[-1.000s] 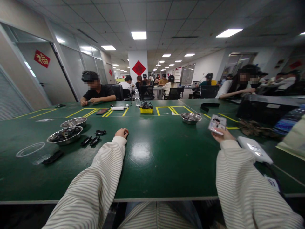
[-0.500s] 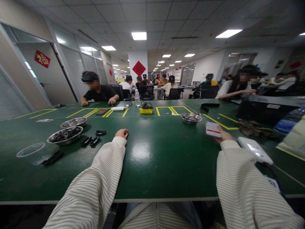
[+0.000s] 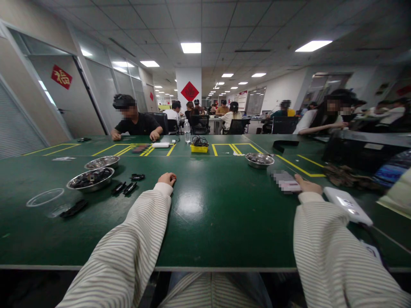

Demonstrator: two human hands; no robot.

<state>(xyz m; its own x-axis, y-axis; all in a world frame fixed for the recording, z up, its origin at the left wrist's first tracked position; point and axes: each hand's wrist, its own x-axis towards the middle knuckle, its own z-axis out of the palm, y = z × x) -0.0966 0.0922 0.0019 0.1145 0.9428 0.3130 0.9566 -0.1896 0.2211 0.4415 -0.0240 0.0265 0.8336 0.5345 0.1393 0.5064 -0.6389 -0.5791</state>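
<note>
On the green table (image 3: 218, 214), my left hand (image 3: 167, 179) rests with its fingers curled in; whatever may be inside them is hidden. Several small black plastic parts (image 3: 130, 188) lie to its left. My right hand (image 3: 308, 185) is at the right edge of a flat phone-like object (image 3: 285, 181), closed on that edge as far as I can see. The object is low over or on the table, its face partly blurred out. Just beyond it stands a steel bowl (image 3: 259, 161) of small parts.
At left are a steel bowl of black parts (image 3: 91, 180), another steel bowl (image 3: 102, 162), a clear plastic tub (image 3: 45, 197) and a long black part (image 3: 73, 208). A white power bank-like box (image 3: 348, 204) lies right. A yellow cable tray (image 3: 199, 149) and co-workers are farther off.
My right hand has lowered the phone-like object, which now lies flatter and shows less of its red-and-white face. My left hand stays in place. The view has shifted slightly.
</note>
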